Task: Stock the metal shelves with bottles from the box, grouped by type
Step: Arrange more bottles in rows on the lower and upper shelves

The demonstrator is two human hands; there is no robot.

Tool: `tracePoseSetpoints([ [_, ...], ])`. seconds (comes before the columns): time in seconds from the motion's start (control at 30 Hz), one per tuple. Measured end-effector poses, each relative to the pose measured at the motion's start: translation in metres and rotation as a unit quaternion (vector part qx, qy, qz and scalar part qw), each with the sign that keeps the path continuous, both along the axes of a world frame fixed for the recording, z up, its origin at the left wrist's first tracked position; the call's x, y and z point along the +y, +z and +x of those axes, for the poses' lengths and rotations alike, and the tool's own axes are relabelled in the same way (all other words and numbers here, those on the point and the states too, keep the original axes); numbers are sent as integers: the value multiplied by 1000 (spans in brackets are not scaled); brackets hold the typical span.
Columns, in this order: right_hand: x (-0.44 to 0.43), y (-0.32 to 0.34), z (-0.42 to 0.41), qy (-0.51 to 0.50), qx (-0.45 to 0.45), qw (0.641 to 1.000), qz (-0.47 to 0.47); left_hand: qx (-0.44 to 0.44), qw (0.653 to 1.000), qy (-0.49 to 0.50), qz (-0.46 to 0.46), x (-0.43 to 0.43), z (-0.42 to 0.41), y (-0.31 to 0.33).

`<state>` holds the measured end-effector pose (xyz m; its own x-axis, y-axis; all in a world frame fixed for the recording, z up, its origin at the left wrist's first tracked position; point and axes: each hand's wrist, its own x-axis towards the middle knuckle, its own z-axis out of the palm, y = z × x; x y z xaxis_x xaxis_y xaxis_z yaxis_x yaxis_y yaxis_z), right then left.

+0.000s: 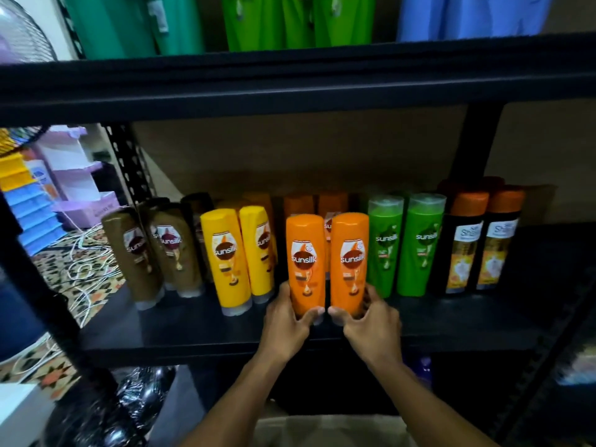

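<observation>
Two orange Sunsilk bottles stand side by side, cap down, at the front of the black metal shelf (167, 330). My left hand (287, 321) grips the base of the left orange bottle (306, 262). My right hand (367, 321) grips the base of the right orange bottle (350, 259). More orange bottles (332, 203) stand behind them. Brown bottles (135, 256) and yellow bottles (225, 256) stand to the left. Green bottles (419, 243) and black bottles with orange caps (464, 243) stand to the right.
The shelf above (290, 82) carries teal, green and blue bottles. The black upright post (45, 295) stands at the left, with white cables on a patterned floor (84, 262) beyond it. A pale box edge (329, 430) shows below my forearms.
</observation>
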<state>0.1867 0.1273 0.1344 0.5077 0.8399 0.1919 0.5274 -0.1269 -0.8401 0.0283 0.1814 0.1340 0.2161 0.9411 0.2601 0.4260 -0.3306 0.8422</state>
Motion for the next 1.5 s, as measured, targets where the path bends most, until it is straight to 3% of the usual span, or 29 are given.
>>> tracePoseSetpoints([
  [0.53, 54, -10, -14, -56, 5, 998, -3, -85, 994, 42, -48, 41, 2, -9],
  [1.5, 57, -23, -3, -36, 43, 998, 31, -105, 990, 82, -42, 42, 10, -9],
])
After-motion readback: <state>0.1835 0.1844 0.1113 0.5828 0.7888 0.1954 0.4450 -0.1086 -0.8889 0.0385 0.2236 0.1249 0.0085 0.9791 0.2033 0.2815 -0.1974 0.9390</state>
